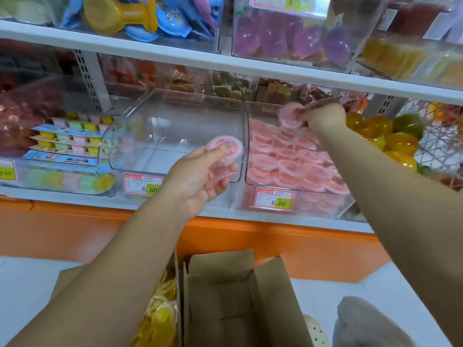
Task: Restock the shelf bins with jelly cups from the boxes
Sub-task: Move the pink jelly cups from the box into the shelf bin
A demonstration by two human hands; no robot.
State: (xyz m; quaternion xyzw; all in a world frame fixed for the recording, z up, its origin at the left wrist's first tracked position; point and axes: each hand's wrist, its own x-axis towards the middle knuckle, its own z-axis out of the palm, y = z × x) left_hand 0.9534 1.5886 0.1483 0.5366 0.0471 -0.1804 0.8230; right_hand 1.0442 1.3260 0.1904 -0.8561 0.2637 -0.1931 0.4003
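Head view: the left hand (pixel 198 181) is raised toward the shelf (pixel 75 195), its grip closed round a pink jelly cup (pixel 225 149), thumb on the lid and fingers curled beneath. Directly behind this grip stands a clear bin (pixel 175 121) with nothing visible in it, a price tag (pixel 144 184) on its front just left of the wrist. The right hand (pixel 325 118) reaches further in, its grip pinching a second pink jelly cup (pixel 290 116), which is tilted so that its lid faces the camera. Below and in front of that grip lies the pink-cup bin (pixel 315 207), packed with rows of the same cups; it sits just right of the left grip. Well below both grips, between the forearms, an open cardboard box (pixel 238 296) stands on the floor, and touching its left side is a box of yellow jelly cups (pixel 160 316).
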